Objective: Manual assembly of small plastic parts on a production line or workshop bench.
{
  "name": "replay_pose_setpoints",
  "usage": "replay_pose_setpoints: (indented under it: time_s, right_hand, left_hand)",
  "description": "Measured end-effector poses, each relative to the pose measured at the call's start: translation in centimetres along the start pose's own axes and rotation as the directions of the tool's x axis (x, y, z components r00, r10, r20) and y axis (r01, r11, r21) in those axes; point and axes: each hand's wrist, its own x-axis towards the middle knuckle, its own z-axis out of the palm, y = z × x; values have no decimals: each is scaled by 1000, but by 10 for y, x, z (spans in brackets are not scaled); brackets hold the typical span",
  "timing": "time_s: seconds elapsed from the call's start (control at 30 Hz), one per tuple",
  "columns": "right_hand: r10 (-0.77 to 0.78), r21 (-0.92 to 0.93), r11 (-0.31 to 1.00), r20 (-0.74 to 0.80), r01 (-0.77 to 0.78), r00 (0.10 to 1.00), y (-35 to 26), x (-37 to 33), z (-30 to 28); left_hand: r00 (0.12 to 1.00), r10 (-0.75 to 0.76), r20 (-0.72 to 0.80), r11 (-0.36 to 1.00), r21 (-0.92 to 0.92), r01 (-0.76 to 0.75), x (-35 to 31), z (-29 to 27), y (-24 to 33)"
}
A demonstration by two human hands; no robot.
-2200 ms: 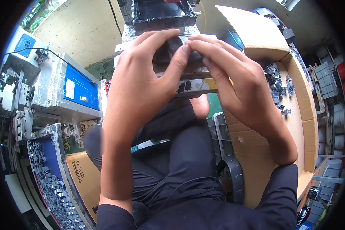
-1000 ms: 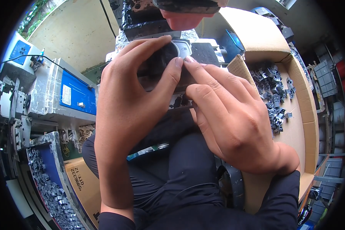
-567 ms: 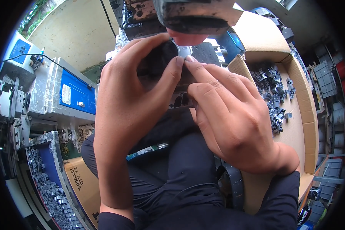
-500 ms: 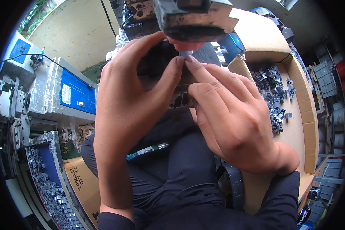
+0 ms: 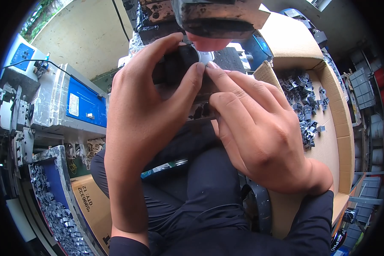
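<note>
A small silver metal part (image 5: 206, 57) rests on a dark die block (image 5: 181, 59) under the head of a press (image 5: 219, 19). A pink-red pad (image 5: 209, 42) is on the underside of the press head, just above the part. My left hand (image 5: 145, 89) curves around the die, thumb tip against the part's near edge and index finger on its far left side. My right hand (image 5: 260, 128) touches the same edge with its index fingertip, beside the left thumb. Its other fingers are curled, and what lies beneath them is hidden.
To the right, an open cardboard box (image 5: 343, 128) contains several dark metal clips (image 5: 305, 102). A bin of shiny metal pieces (image 5: 62, 217) stands at lower left, beside another cardboard box (image 5: 87, 196). A grey machine cabinet with a blue panel (image 5: 86, 102) is at left.
The press head and its pink-red pad have risen slightly, uncovering more of the silver part and the die. Both hands have stayed almost in place.
</note>
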Motion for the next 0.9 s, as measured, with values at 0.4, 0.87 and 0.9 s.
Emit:
replay_pose_setpoints:
  time_s: [0.4, 0.87, 0.9]
  right_hand:
    - [7, -5, 1000, 12, -7, 1000, -1, 1, -2]
    - [0, 7, 1000, -20, 0, 1000, 0, 3, 0]
    - [1, 13, 1000, -22, 0, 1000, 1, 3, 0]
  left_hand:
    - [999, 24, -23, 1000, -5, -24, -1, 1, -1]
    - [1000, -17, -12, 1000, 10, 17, 0, 1, 0]
    - [1000, -12, -14, 999, 39, 13, 0, 0, 0]
